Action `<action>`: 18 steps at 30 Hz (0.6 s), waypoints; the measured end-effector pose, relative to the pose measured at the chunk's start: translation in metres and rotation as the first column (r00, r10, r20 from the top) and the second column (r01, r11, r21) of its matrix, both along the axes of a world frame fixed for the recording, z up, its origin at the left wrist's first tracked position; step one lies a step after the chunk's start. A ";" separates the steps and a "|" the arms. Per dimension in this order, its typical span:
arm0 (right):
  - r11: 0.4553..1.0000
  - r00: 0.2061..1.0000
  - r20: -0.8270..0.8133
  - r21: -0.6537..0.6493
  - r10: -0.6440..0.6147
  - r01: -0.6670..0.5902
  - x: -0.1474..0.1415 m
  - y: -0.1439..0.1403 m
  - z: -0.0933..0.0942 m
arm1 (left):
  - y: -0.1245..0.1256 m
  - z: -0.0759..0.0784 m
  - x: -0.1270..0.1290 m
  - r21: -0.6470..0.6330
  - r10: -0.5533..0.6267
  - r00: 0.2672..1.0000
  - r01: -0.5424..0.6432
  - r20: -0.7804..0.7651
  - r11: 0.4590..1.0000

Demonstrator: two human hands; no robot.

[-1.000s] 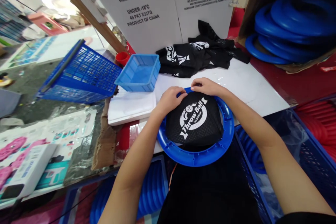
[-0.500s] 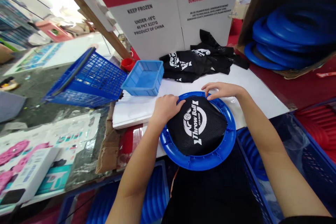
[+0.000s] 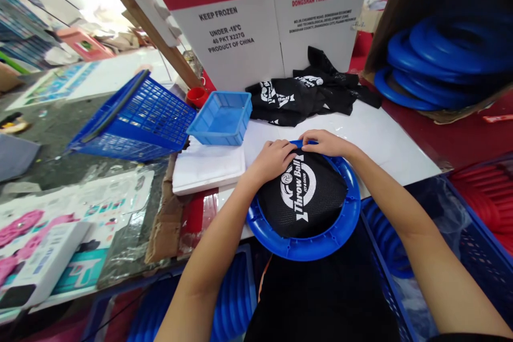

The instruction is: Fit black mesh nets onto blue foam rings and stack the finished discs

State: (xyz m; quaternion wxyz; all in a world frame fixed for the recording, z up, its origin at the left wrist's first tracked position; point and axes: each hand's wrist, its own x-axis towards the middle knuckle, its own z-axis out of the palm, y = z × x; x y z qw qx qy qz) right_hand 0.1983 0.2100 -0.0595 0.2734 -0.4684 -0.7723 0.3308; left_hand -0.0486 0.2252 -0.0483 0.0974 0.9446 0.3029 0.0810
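White worktop [image 3: 385,133], cluttered packing bench around. Blue ring [image 3: 304,248] flat at near edge, under both hands. Black mesh net [image 3: 304,197] with white "Throw Ball" print spread across ring. Left hand [image 3: 274,160] curled, fingertips pressing net edge at far rim. Right hand [image 3: 326,143] just beside it, fingers flat on same far rim, pinching fabric there. Beyond hands: pile of black nets [image 3: 308,93], cardboard box [image 3: 256,16]. Left of hands: small blue tray [image 3: 220,120], tipped blue basket [image 3: 136,117]. Far right: stacked blue rings [image 3: 436,59].
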 end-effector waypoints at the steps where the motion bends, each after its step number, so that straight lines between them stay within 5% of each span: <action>1: 1.000 0.999 -0.029 -0.028 -0.015 0.014 -0.001 0.000 0.000 | -0.001 0.002 0.001 0.002 0.005 1.000 -0.005 -0.012 1.000; 7: 0.997 0.996 -0.086 -0.070 -0.031 0.025 -0.011 -0.002 0.000 | -0.001 0.009 0.001 0.003 0.038 0.998 -0.037 -0.054 0.999; 18: 0.995 0.995 0.033 -0.022 -0.095 0.095 -0.021 -0.002 0.000 | 0.004 -0.008 -0.003 0.038 -0.059 0.993 0.055 0.105 0.998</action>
